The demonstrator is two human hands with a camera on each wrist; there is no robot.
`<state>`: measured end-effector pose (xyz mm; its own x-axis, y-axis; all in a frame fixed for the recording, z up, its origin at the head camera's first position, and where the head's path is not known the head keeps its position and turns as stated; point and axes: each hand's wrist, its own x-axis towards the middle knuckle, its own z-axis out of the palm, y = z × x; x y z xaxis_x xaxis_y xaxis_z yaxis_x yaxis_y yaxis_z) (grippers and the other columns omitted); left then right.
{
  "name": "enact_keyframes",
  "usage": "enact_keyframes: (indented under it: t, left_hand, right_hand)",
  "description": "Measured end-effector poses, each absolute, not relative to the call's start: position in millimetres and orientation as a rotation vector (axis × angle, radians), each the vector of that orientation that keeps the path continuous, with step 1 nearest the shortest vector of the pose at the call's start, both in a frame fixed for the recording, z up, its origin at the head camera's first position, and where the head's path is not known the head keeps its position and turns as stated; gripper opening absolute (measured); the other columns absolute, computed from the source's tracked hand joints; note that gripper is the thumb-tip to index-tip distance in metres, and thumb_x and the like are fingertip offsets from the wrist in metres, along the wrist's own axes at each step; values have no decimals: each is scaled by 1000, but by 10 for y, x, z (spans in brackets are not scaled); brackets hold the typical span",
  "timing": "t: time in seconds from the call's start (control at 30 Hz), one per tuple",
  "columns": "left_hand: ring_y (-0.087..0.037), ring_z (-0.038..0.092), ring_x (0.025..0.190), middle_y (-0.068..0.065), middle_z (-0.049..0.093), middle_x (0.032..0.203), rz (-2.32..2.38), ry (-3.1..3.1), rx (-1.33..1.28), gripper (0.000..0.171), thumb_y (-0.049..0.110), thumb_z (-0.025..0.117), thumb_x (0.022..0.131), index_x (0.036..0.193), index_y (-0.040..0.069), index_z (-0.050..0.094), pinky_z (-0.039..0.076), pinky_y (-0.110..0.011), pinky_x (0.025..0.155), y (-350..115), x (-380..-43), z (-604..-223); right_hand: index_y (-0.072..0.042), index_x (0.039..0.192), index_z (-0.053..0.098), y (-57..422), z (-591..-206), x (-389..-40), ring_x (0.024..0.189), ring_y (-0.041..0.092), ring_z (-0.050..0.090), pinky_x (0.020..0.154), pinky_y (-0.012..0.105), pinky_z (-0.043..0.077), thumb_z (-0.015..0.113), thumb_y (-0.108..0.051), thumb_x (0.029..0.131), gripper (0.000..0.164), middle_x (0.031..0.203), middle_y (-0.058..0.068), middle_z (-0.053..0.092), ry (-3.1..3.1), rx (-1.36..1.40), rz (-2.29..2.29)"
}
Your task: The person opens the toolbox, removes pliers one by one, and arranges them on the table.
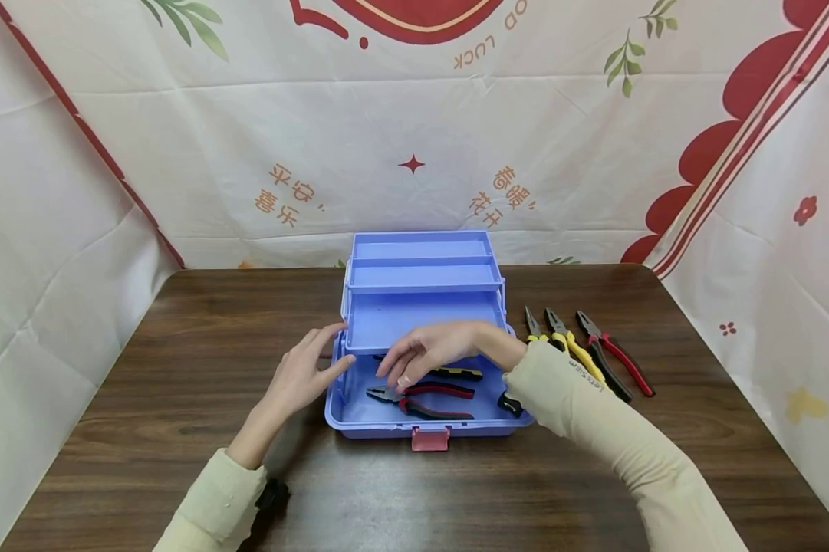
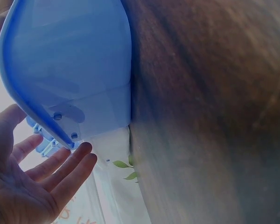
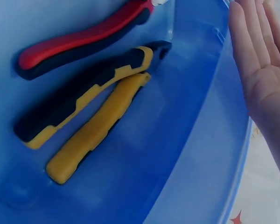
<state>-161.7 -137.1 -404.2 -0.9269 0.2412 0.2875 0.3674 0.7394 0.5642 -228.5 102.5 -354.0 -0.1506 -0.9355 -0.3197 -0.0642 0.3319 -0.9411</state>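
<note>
A blue toolbox [image 1: 379, 432] stands open, its tiered trays [image 1: 424, 277] raised at the back. Red-and-black pliers [image 1: 442, 388] lie on its floor near the front. Behind them is a yellow-and-black pair of pliers [image 3: 86, 133], partly covered by the right hand in the head view. My right hand [image 1: 440, 346] hovers over the box, fingers loosely bent and holding nothing. At the box's left side, my left hand [image 1: 302, 372] is spread, fingertips at the rim; the left wrist view shows the fingers [image 2: 67, 172] extended beside it. Whether they touch it is unclear.
To the right of the box, needle-nose pliers [image 1: 534, 323], yellow-handled pliers [image 1: 583, 356] and another red-and-black pair [image 1: 624, 359] lie on the wooden table [image 1: 235, 337]. A pink latch [image 1: 430, 439] hangs at the box's front. A printed white cloth [image 1: 414, 123] hangs behind.
</note>
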Motion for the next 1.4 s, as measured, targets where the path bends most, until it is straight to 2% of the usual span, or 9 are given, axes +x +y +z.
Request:
enact_keyframes:
  t: [0.27, 0.43, 0.53, 0.7, 0.97, 1.27, 1.4]
  left_hand:
    - [-22, 60, 83, -10, 54, 107, -963, -2706, -538, 44, 26, 60, 85, 126, 17, 47, 48, -40, 66, -1394, -1628, -4047]
    - [-19, 60, 82, -9, 55, 106, -964, -2688, -568, 43, 23, 60, 85, 125, 16, 47, 48, -39, 66, -1409, -1625, -4062]
    - [-18, 61, 82, -9, 55, 106, -970, -2688, -574, 43, 22, 60, 85, 126, 16, 47, 48, -39, 66, -1413, -1620, -4068]
    - [-18, 61, 82, -10, 55, 107, -977, -2678, -579, 43, 21, 60, 85, 125, 15, 48, 47, -40, 67, -1418, -1630, -4067]
    - [-18, 61, 82, -9, 54, 108, -988, -2679, -588, 43, 21, 60, 85, 126, 15, 47, 47, -39, 68, -1423, -1636, -4065]
    - [-20, 60, 83, -10, 54, 109, -992, -2693, -576, 43, 22, 59, 86, 126, 16, 46, 47, -40, 68, -1426, -1631, -4068]
    - [-20, 60, 83, -9, 54, 108, -991, -2688, -576, 43, 22, 59, 86, 126, 16, 47, 47, -40, 68, -1428, -1634, -4074]
  right_hand:
    - [6, 127, 39, 982, -3582, -2248, 110, 33, 46, 87, 30, 39, 55, -7, 87, 45, 119, 23, 48, 1520, -989, -891]
    - [-1, 129, 41, 958, -3675, -2226, 113, 19, 43, 91, 26, 34, 58, -16, 86, 48, 123, 13, 46, 1618, -1011, -705]
    - [-5, 128, 43, 963, -3741, -2232, 113, 12, 42, 93, 28, 31, 58, -19, 86, 47, 124, 6, 46, 1671, -1021, -622]
    - [-6, 127, 44, 974, -3772, -2246, 115, 13, 39, 97, 36, 26, 59, -19, 85, 47, 125, 5, 45, 1717, -1059, -602]
    - [-13, 132, 37, 983, -3740, -2186, 119, 12, 30, 98, 33, 23, 60, -25, 83, 56, 130, -1, 37, 1939, -957, -430]
    - [-9, 131, 36, 916, -3829, -2131, 106, 12, 40, 89, 28, 32, 63, -21, 81, 58, 118, 1, 44, 2080, -930, -368]
    - [-7, 126, 42, 874, -3896, -2097, 92, 13, 45, 77, 25, 35, 67, -16, 78, 55, 104, 2, 49, 2134, -917, -414]
